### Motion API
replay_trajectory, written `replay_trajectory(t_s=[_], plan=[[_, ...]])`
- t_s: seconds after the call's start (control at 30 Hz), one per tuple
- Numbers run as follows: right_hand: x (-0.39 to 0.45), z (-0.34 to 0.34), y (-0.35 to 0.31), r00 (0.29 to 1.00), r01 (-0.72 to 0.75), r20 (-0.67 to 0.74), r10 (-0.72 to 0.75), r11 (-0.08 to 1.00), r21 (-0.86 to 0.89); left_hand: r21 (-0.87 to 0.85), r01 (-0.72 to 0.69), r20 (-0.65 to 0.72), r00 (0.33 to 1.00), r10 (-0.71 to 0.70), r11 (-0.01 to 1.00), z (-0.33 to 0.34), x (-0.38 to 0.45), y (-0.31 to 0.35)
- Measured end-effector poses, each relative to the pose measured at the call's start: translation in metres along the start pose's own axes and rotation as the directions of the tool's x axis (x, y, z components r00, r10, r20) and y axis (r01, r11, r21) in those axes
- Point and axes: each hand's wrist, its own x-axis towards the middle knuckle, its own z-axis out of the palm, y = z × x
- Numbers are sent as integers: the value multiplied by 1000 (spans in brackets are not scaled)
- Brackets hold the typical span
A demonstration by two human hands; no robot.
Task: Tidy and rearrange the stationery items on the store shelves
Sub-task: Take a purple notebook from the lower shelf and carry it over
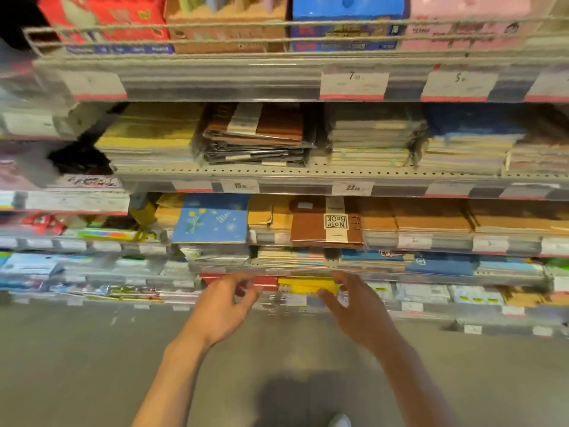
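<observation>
1. I stand on a plain grey floor (pixel 92 365) in front of tall store shelves (pixel 277 177) stacked with stationery; the toe of my shoe (pixel 340 422) shows at the bottom edge.
2. My left hand (pixel 224 306) reaches to a low shelf, its fingers loosely curled in front of a red pack (pixel 266 281). The picture is blurred here, so I cannot tell whether my grip holds the pack or only touches it.
3. My right hand (pixel 357 306) is beside it, thumb and fingers spread at the right end of a yellow pack (pixel 308 285), which lies flat on that low shelf just right of the red one; here too I cannot tell whether I am gripping it.
4. Two shelves higher lie a blue notebook with yellow flowers (pixel 212 218) and a brown notebook with a paper band (pixel 326 224), with tan stacks between and to the right.
5. White price tags (pixel 354 84) with red lower edges run along the shelf fronts.
6. The top shelf has a wire rail holding red, orange, blue and pink boxes (pixel 348 23).
</observation>
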Motion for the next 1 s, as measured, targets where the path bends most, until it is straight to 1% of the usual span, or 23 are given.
replay_trajectory(t_s=[0.13,0.23,0.37,0.5,0.57,0.7,0.87,1.0], plan=[[-12,33,-69,998,47,-46,-48,999,-20,-64,-8,-50,999,5,998,-53,-20,-57],[-21,66,-133,998,58,-37,-58,998,-5,-135,-11,-138,990,-8,991,-101,-41,-107],[-21,111,-211,990,137,-5,-138,990,-34,-259,18,-197,978,-71,966,-158,-67,-174],[-9,153,-284,976,214,53,-212,976,-37,-349,35,-314,937,-152,936,-207,-78,-240],[3,172,-314,966,252,70,-249,967,-40,-404,51,-339,919,-201,913,-227,-79,-267],[32,210,-367,959,271,94,-269,963,-6,-500,72,-349,895,-277,863,-264,-73,-315],[89,275,-430,957,276,64,-282,957,92,-464,94,-390,871,-299,881,-319,-47,-377],[128,330,-494,958,259,70,-280,941,216,-379,183,-372,868,-330,907,-375,-24,-431]])
